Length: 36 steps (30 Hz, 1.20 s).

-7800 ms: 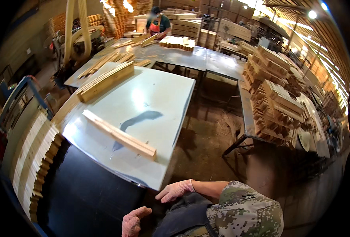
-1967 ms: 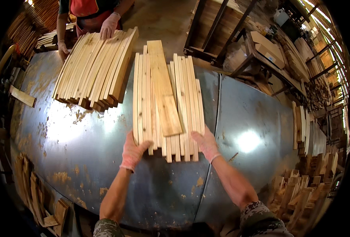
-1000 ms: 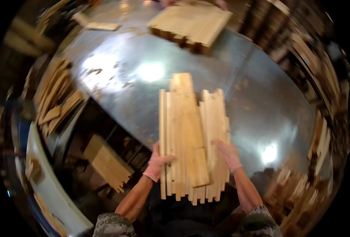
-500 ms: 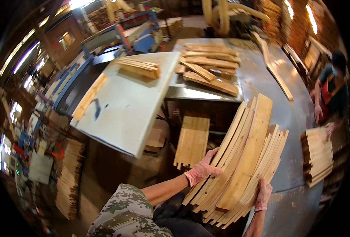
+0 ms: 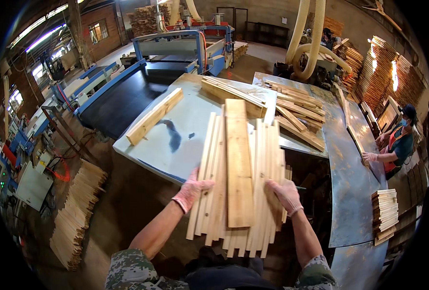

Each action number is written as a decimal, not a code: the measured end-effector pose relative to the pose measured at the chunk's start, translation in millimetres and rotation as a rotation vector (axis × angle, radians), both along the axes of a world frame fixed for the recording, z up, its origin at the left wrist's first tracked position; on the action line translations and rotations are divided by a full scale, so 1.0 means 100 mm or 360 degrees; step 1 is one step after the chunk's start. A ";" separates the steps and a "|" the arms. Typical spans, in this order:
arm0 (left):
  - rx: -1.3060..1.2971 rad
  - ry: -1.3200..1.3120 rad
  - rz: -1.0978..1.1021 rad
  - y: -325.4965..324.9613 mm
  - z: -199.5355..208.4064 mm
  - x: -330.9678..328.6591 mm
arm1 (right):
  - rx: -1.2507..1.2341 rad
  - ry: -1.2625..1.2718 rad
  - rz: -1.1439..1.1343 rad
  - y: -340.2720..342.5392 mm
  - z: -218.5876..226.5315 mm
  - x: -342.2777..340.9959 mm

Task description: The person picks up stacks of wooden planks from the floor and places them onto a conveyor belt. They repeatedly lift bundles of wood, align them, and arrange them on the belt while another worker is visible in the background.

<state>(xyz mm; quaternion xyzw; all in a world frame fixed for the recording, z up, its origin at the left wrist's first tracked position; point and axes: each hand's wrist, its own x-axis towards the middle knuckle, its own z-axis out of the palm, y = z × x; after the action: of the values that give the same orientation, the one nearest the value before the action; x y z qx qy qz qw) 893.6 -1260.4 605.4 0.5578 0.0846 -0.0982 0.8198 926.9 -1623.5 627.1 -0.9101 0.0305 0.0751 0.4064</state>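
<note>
A bundle of wooden boards (image 5: pixel 260 159) hangs in front of me, squeezed from both sides by my gloved hands. Most boards stand on edge, and one wider board (image 5: pixel 239 164) lies flat across the top. My left hand (image 5: pixel 192 188) grips the bundle's left side, thumb over the edge boards. On its right side my right hand (image 5: pixel 285 195) presses with curled fingers. Just beyond is a pale tabletop (image 5: pixel 149 150) bearing a single board (image 5: pixel 155 116) at its left and a small pile of boards (image 5: pixel 234 96) at its far edge. The bundle's far end overlaps the tabletop's near part.
A metal table (image 5: pixel 345 203) with a heap of boards (image 5: pixel 296 113) runs along the right. A co-worker (image 5: pixel 396 140) in mask and gloves handles a long board there. Stacked strips (image 5: pixel 384 215) sit near its edge. A blue-framed conveyor machine (image 5: pixel 147 82) stands far left; stacked wood (image 5: pixel 79 212) lies on the floor.
Both hands have carried the bundle left, away from the metal table toward the pale tabletop. My view has turned right and lifted. The co-worker now has hands on a long board.
</note>
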 end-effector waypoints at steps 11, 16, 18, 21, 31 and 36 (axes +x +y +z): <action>0.1224 0.0172 -0.0128 2.21 -0.37 1.33 | -0.0008 0.0394 -0.0126 2.22 -0.57 1.14; 0.1675 0.0027 -0.0249 2.72 -0.15 2.25 | 0.0158 0.0272 -0.0134 2.87 -0.41 1.78; 0.1844 0.0111 -0.0249 2.86 -0.12 2.61 | 0.0245 0.0268 -0.0144 3.05 -0.46 2.08; 0.2404 -0.0124 -0.0202 3.02 0.07 3.02 | 0.0262 0.0194 -0.0238 3.33 -0.51 2.43; 0.2176 0.0174 -0.0534 4.27 -0.21 3.36 | -0.0010 0.0067 -0.0302 3.68 -0.45 2.70; 0.2022 -0.0647 -0.0603 4.33 -0.81 2.91 | -0.0943 -0.1024 0.0082 4.19 -0.32 2.47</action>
<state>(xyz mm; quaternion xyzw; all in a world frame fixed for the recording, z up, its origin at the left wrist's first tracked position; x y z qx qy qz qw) 1184.7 -827.3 523.9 0.9422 -0.1284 -0.0646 0.3026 1173.5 -1204.9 595.6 -0.9649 -0.1001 -0.2140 0.1145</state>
